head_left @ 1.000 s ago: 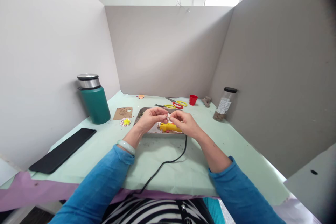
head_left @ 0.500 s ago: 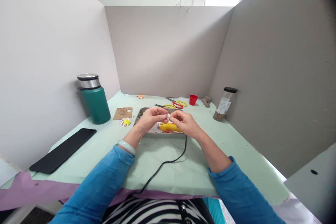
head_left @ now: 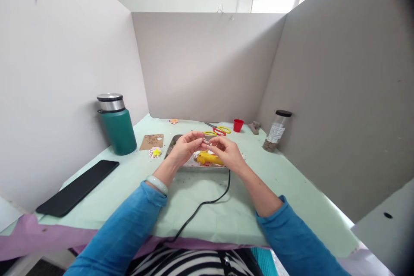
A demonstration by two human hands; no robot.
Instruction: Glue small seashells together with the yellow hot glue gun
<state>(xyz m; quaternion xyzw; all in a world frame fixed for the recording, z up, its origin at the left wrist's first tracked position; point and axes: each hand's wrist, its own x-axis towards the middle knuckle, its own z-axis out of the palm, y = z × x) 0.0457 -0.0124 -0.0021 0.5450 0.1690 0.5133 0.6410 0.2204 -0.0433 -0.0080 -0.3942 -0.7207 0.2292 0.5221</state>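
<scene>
My left hand (head_left: 187,146) and my right hand (head_left: 225,150) meet over the metal tray (head_left: 190,167), fingertips pinched. Between them is a small thin whitish piece with reddish specks (head_left: 207,142), too small to name surely. Both hands grip it, one at each end. Below them in the tray lies a yellow glue gun (head_left: 210,158), partly hidden by my right hand. Its black cord (head_left: 207,202) runs over the table edge towards me. Left of the tray sits a speckled round piece with a yellow star (head_left: 156,152).
Beyond the tray lie scissors (head_left: 223,130) with yellow and red handles and a red cup (head_left: 238,125). A brown card (head_left: 152,141), green bottle (head_left: 118,131) and black flat case (head_left: 79,186) are at left. A black-lidded jar (head_left: 276,131) leans by the right panel.
My fingers have shifted slightly around the small piece, which now shows flatter and more edge-on between them. The whole view has tipped up a little.
</scene>
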